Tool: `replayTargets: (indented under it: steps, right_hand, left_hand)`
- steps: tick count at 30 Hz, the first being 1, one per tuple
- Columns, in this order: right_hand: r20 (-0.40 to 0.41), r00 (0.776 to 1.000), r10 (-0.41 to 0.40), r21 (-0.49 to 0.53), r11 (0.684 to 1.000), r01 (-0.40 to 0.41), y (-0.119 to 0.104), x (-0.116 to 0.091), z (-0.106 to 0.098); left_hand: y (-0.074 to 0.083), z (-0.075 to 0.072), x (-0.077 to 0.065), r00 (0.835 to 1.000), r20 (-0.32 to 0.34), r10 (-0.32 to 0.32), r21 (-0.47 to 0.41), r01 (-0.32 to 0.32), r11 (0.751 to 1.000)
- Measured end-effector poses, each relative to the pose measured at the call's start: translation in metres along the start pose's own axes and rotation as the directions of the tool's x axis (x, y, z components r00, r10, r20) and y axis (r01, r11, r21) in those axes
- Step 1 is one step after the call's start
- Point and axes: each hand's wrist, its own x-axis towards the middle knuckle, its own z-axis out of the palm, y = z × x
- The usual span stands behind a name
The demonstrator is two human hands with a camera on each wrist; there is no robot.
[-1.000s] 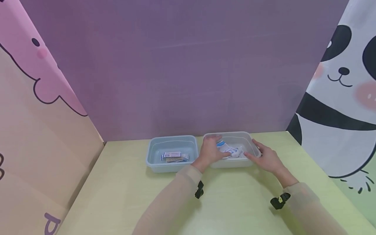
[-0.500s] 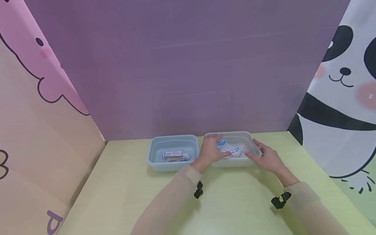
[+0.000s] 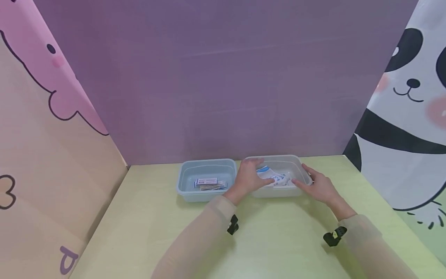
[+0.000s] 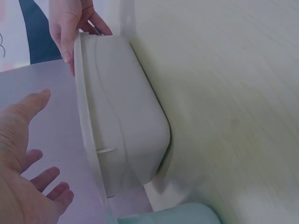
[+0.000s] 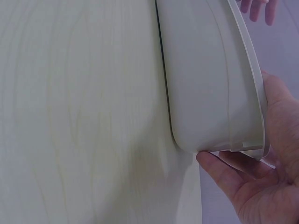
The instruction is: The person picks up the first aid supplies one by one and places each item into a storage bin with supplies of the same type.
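A white plastic storage box (image 3: pixel 278 193) stands at the back of the table, a white packet with blue print (image 3: pixel 278 178) inside it. My right hand (image 3: pixel 321 188) grips the box's right end. In the right wrist view its thumb lies along the rim and its fingers (image 5: pixel 219 175) press the end wall from outside. Over the box's left end hovers my left hand (image 3: pixel 248 178), fingers spread and relaxed, holding nothing. The left wrist view shows that hand (image 4: pixel 23 158) beyond the rim, apart from the box wall (image 4: pixel 121 93).
Left of the white box stands a light blue box (image 3: pixel 200 197). In it lie a small blue-and-white packet (image 3: pixel 207 181) and a bundle of thin sticks (image 3: pixel 210 187). A purple panel (image 3: pixel 223 85) rises behind the table (image 3: pixel 167 224); printed panels flank both sides.
Both hands and both boxes keep their places relative to each other. The head view has turned slightly, so the whole scene sits a little farther right.
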Motion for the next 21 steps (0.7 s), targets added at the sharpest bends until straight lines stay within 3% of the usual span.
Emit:
replayTargets:
  steps: [9, 16, 21]
  right_hand:
    - [0.015, 1.000, 0.010, -0.010, 1.000, -0.010, -0.003, 0.003, 0.000]
    - [0.028, 0.999, 0.019, 0.003, 1.000, -0.019, -0.001, 0.004, 0.002]
    - [0.025, 0.999, 0.023, 0.012, 1.000, -0.023, -0.002, 0.001, 0.001]
  left_hand:
    - [0.003, -0.017, -0.006, 1.000, 0.001, 0.006, -0.030, -0.006, 1.000]
    - [0.002, -0.032, -0.018, 0.999, -0.041, 0.030, -0.035, -0.032, 0.999]
    - [-0.007, -0.039, -0.025, 1.000, -0.023, -0.012, -0.067, 0.010, 0.998]
